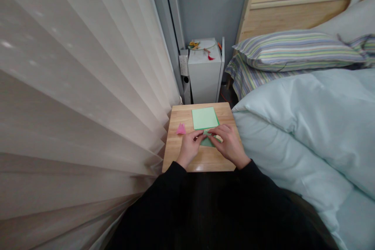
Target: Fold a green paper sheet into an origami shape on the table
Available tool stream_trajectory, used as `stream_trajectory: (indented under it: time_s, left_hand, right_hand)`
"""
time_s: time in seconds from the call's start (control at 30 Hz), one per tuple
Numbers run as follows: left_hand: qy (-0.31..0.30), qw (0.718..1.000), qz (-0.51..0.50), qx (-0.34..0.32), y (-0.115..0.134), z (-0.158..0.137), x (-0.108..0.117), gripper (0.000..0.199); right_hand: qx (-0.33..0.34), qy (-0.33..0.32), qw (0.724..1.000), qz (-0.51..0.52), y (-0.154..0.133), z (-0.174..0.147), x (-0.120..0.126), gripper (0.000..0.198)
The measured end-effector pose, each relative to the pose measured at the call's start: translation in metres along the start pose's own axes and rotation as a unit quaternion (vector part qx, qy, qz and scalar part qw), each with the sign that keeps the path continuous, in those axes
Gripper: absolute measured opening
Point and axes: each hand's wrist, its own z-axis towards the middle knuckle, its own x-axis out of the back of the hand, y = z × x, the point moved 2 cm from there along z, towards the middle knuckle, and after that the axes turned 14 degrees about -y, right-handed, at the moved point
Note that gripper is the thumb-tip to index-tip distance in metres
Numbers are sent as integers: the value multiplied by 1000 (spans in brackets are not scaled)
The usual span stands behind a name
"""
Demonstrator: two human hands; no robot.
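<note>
Between my two hands, low over the small wooden table (175, 154), is a folded piece of green paper (207, 142). My left hand (191, 145) pinches its left side, thumb and forefinger together near its top. From the other side, my right hand (227, 142) has its thumb and fingers closed on the paper's upper right. Part of the paper is hidden under my fingers. Just beyond my hands lies a stack of square light green paper sheets (205, 118). Left of it sits a small pink folded paper piece (181, 129).
A pleated pale curtain (111, 66) hangs along the table's left side. To the right is a bed with a light blue quilt (293, 121) and a striped pillow (299, 50). A white cabinet (204, 76) with small items on top stands behind the table.
</note>
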Motion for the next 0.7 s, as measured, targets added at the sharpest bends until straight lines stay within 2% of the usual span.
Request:
stream_trajectory:
  time_s: [0.4, 0.7]
  left_hand:
    - [37, 997, -63, 16, 0, 1, 0, 27]
    - [5, 994, -105, 33, 10, 0, 1, 42]
  right_hand:
    - [-9, -28, 999, 40, -2, 1, 1, 12]
    - [-12, -18, 999, 45, -2, 1, 3, 8]
